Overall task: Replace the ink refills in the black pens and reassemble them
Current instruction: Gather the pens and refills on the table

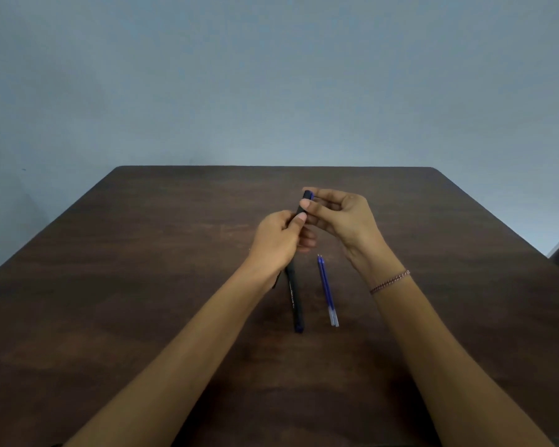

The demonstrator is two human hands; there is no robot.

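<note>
In the middle of the frame, a little above the brown bench: a black pen, tilted, blue end up. Gripped low down by the left hand, fingers curled round it, thumb on its side. Pinched near the top by the right hand, thumb and fingers closed on the blue end. On the bench just below the left hand, a second black pen, lying flat, top end hidden under the wrist. Just right of it, not touching, two blue refills, side by side, points toward the far edge. Thin bracelet on the right wrist. Grey-blue wall behind.
</note>
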